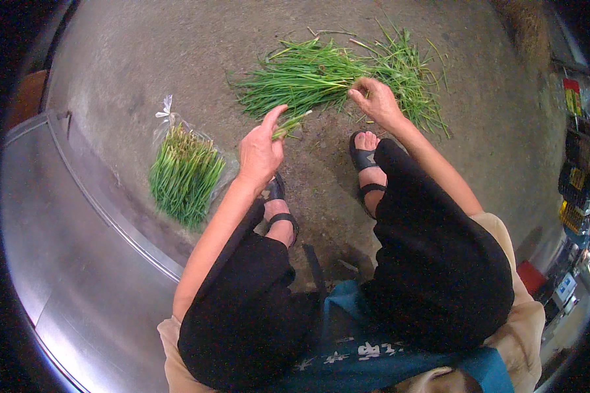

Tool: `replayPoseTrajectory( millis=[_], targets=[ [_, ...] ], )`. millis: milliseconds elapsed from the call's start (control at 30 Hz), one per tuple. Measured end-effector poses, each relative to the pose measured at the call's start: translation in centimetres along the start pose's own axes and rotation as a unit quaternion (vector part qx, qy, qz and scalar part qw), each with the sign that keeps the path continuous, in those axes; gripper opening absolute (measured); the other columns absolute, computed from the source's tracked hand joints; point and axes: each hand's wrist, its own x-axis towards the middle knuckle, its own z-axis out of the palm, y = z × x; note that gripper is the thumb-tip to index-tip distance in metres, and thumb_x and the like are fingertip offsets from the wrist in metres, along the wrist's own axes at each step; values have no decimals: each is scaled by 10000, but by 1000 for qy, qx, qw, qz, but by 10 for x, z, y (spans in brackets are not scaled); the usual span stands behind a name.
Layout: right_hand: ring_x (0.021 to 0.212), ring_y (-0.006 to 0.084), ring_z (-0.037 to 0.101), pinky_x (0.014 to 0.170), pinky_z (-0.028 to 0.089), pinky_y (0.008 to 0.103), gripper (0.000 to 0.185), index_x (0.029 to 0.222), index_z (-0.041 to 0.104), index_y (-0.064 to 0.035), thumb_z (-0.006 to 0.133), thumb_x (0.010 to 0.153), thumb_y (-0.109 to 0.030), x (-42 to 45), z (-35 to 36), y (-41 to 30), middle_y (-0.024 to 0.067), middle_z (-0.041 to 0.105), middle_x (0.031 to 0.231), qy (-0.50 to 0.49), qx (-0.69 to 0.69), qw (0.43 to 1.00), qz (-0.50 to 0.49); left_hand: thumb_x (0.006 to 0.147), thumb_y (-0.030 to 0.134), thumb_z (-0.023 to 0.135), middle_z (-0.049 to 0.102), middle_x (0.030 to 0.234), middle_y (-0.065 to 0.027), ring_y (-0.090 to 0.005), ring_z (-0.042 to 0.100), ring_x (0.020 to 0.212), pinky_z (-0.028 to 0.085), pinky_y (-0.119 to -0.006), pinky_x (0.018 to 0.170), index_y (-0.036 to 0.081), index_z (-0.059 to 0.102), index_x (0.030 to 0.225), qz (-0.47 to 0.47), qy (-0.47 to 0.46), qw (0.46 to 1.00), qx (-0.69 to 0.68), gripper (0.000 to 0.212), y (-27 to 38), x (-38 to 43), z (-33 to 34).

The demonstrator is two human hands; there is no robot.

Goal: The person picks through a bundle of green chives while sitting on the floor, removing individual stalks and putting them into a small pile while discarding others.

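Observation:
My left hand (261,150) holds a few green chive-like stalks (291,125) between thumb and fingers, their pale ends pointing up and to the right. Beyond it a loose heap of the same long greens (300,76) lies on the concrete floor. At the heap's near right side is my right hand (376,100), its fingers curled; whether a stalk is pinched in them cannot be made out. To the left, a neat bundle of greens (187,172) rests on a clear plastic bag (223,184), cut ends towards the top.
A metal cabinet or counter (88,245) stands along the left. My sandalled feet (368,152) are planted just short of the heap. Messier trimmings (415,81) spread at its right end. Shelved goods (577,172) line the far right rim, and a straw-like broom (526,29) is at top right.

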Motion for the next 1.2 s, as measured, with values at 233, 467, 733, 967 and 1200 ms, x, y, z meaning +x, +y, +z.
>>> replayPoseTrajectory(
  millis=[233,467,733,967,1200],
  targets=[
    [825,289,594,642,487,415,320,969,541,-101,673,739,-278,18,12,-3,92,513,923,78,-221,969,-72,899,154,452,537,727,7,-99,488,640,399,-263,582,57,578,906,-146,-124,928,-321,159,-15,6,7],
    [781,289,609,620,501,419,284,905,531,-98,683,714,-244,30,25,6,100,515,911,68,-254,960,-92,913,145,397,621,885,-78,-164,546,850,412,-307,821,41,548,840,-94,-79,934,-335,197,-20,6,12],
    [779,274,615,633,494,414,159,847,627,-111,621,775,-252,31,21,7,83,572,848,64,-234,965,-103,938,167,381,638,869,-103,-183,570,859,397,-324,869,42,509,842,-121,-77,912,-385,203,-14,5,11],
    [760,304,630,669,497,419,225,841,673,-82,627,767,-289,24,-7,-6,133,651,791,54,-68,996,-28,959,197,370,563,710,-38,-145,568,705,458,-281,654,49,498,887,-176,-80,887,-419,208,-12,2,6],
    [593,188,587,592,468,344,256,858,668,-18,630,796,-264,18,-33,-10,121,625,664,-10,23,999,-33,950,242,432,415,630,24,-75,413,527,362,-214,483,68,479,905,-207,-57,870,-445,186,-3,2,1]
  ],
)
